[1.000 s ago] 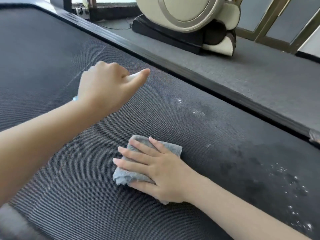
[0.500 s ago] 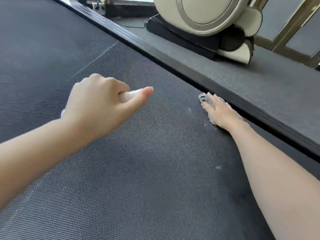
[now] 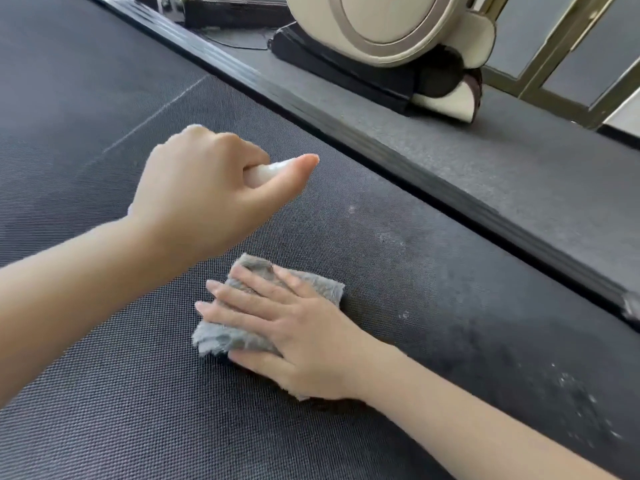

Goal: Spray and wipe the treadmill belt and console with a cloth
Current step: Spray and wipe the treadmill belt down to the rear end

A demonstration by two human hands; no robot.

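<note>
The left hand (image 3: 204,202) hangs above the treadmill belt (image 3: 104,393), fingers curled tight around a white bottle (image 3: 266,173) that is mostly hidden in the fist, thumb stretched along its top. Just right of it and lower, the grey cloth (image 3: 311,285) lies on the belt under the right hand (image 3: 294,334), which presses it down with straight, spread fingers. Further right the belt looks darker, flecked with white droplets (image 3: 571,386). Beyond runs the black side rail (image 3: 381,140), with a beige machine (image 3: 398,26) behind it.

The right hand (image 3: 304,337) has drawn the cloth (image 3: 221,337) back from beside the rail (image 3: 398,150) to the middle of the belt (image 3: 104,393) — now just below the left hand (image 3: 201,202).
</note>
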